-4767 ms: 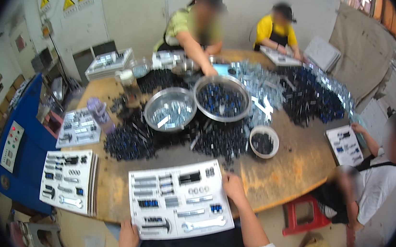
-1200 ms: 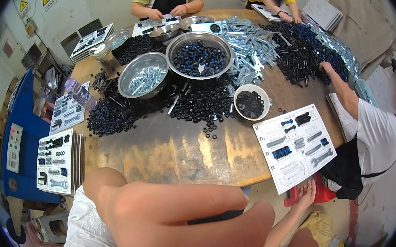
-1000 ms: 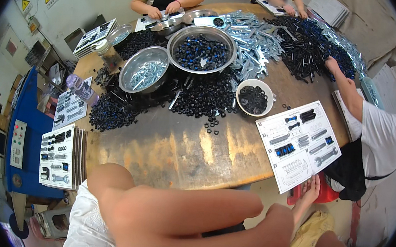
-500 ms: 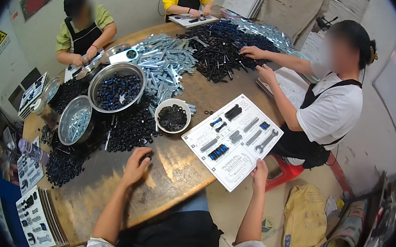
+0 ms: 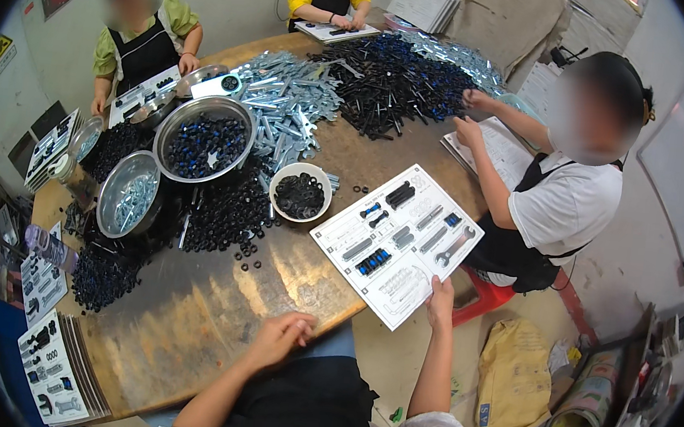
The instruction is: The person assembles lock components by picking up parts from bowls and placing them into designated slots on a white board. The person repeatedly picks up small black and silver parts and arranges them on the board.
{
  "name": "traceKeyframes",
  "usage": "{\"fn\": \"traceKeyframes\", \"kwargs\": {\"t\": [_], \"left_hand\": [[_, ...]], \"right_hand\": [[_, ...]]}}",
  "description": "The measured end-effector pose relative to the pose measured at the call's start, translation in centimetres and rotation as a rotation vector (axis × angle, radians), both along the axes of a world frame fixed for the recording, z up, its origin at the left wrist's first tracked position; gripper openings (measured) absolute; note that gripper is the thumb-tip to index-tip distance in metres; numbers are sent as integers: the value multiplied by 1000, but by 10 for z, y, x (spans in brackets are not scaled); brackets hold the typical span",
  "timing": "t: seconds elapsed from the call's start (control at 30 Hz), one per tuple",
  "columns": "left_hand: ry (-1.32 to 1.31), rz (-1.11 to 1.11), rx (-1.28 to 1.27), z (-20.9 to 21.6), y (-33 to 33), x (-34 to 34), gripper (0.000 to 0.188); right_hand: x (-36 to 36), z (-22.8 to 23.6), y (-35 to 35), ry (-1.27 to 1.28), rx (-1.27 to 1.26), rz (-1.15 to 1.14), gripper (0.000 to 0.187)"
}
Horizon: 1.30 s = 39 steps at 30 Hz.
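A white printed card (image 5: 331, 236) with bolts, dark cylinders and a small flat wrench on it lies tilted over the table's right edge. My right hand (image 5: 440, 305) grips its near right edge, thumb on top. My left hand (image 5: 282, 341) is by the table's front edge, close to my apron, its fingers curled together; whether something small is between them is hidden. Beyond it lie a few loose black rings (image 5: 246, 259). A white bowl of black rings (image 5: 326, 188) stands to the left of the card's far corner.
Large metal bowls (image 5: 162, 145) of small parts stand left, near heaps of black parts (image 5: 228, 222). Silver wrenches (image 5: 288, 91) and black bolts (image 5: 380, 84) are piled behind. Finished-looking cards (image 5: 59, 367) are stacked at the near left. Three people work around the table; one sits close on the right (image 5: 565, 195).
My left hand has moved from the table top toward me and right, to the front edge. Loose rings now show where it was. My right hand keeps hold of the card.
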<state>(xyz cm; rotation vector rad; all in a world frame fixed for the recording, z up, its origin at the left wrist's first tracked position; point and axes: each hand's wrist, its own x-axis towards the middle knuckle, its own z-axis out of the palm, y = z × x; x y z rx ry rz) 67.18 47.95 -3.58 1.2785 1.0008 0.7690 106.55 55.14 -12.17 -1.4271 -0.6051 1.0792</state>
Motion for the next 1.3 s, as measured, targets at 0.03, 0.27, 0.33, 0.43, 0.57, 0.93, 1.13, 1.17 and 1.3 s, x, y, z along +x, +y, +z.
{"fn": "traceKeyframes", "kwargs": {"t": [0.03, 0.27, 0.33, 0.43, 0.57, 0.93, 1.13, 1.17, 1.3], "left_hand": [[-2, -61, -13, 0, -7, 8, 28], [-161, -371, -436, -32, -46, 39, 37], [-243, -333, -490, -41, -55, 33, 40], [-367, -255, -535, -51, -72, 21, 38], [-329, -187, -483, -73, -99, 1, 33], [-204, 34, -421, -78, -160, -109, 28], [-251, 139, -431, -68, -199, -174, 27], [-254, 175, -427, -66, -206, -181, 27], [-230, 285, -438, -64, -230, -213, 28]], "right_hand": [[-5, -1, -4, -24, -14, 12, 31], [-46, -5, -60, 28, 45, 41, 36], [-67, 0, -77, 4, 24, 19, 35], [-105, 9, -102, 2, 1, -25, 33], [-148, 10, -134, 42, -14, -34, 34], [-249, 26, -207, 163, -197, 260, 34], [-281, 47, -230, 314, -396, 657, 37], [-281, 44, -229, 344, -409, 736, 38], [-280, 33, -225, 413, -479, 1084, 41]]}}
